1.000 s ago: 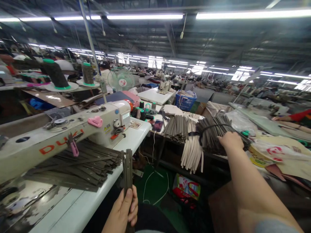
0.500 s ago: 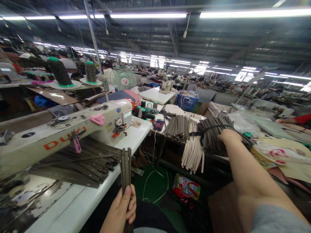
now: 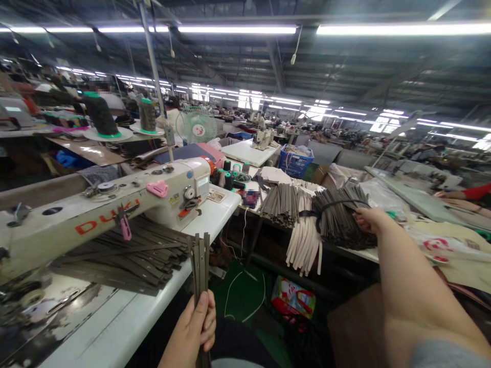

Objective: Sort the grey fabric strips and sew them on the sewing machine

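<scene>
My left hand (image 3: 201, 322) is closed around a small bunch of grey-brown strips (image 3: 199, 263), held upright beside the sewing table's front edge. On the right, my right hand (image 3: 370, 220) has its fingers curled together at the end of a thick bundle of similar strips (image 3: 337, 212). It seems to pinch one strip there, though the fingertips are partly hidden. A black band crosses that bundle. Next to it lie pale strips (image 3: 307, 243) hanging over the table edge and another grey-brown pile (image 3: 280, 202).
A sewing machine (image 3: 169, 191) stands on the white table (image 3: 95, 327) at left, with loose strips (image 3: 130, 255) under its arm. Behind are thread cones (image 3: 102, 115), a green fan (image 3: 197, 125) and a blue crate (image 3: 295, 161). Another person's red sleeve (image 3: 477, 191) shows at far right.
My right hand has drawn back to the right along the bundle, and its curled fingers now show. My left hand keeps its hold on the strips, almost unmoved.
</scene>
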The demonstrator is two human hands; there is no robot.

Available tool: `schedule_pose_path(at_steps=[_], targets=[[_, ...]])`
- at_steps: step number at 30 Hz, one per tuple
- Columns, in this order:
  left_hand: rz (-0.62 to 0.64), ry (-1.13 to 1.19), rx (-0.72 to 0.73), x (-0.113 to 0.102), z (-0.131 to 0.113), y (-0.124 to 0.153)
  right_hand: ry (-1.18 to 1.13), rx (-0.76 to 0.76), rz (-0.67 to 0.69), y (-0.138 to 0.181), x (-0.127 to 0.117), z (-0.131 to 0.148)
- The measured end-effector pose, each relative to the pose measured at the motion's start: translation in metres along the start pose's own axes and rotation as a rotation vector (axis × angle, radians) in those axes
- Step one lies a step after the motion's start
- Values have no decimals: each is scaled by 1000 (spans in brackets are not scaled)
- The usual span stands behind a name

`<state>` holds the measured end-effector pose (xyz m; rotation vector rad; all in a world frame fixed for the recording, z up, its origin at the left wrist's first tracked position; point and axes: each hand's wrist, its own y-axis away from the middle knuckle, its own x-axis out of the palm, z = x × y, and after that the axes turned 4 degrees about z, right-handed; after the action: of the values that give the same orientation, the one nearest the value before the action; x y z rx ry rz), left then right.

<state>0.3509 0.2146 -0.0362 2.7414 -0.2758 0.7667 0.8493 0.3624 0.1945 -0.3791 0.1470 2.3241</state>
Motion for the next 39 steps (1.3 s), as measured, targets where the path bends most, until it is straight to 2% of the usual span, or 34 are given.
schedule_pose_path(at_steps=[3, 6, 9, 14, 18, 21, 23, 27, 31, 35, 39], targets=[[8, 3, 3, 1, 1, -1, -114, 239, 19, 13, -10, -4], [22, 12, -2, 3, 0, 1, -262, 321, 41, 30, -14, -15], [-2, 32, 16, 10, -6, 6, -409, 321, 65, 53, -7, -32], [-64, 33, 22, 25, -18, 15, -565, 331, 138, 85, 25, -60], [-18, 4, 3, 21, -18, 18, -625, 339, 232, 91, 39, -57], [21, -16, 11, 11, -13, 17, -654, 256, 273, 94, 50, -49], [14, -26, 31, 7, -12, 16, -662, 181, 285, 105, 67, -48], [-12, -66, 20, 8, -19, 15, -659, 76, 390, 161, 125, -62], [-19, -99, 6, 13, -31, 17, -573, 27, 719, 242, 174, -80], [-77, -79, 70, 12, -39, 20, -451, 17, 929, 311, 195, -93], [-206, -12, 151, 8, -43, 22, -362, 19, 1094, 351, 205, -103]])
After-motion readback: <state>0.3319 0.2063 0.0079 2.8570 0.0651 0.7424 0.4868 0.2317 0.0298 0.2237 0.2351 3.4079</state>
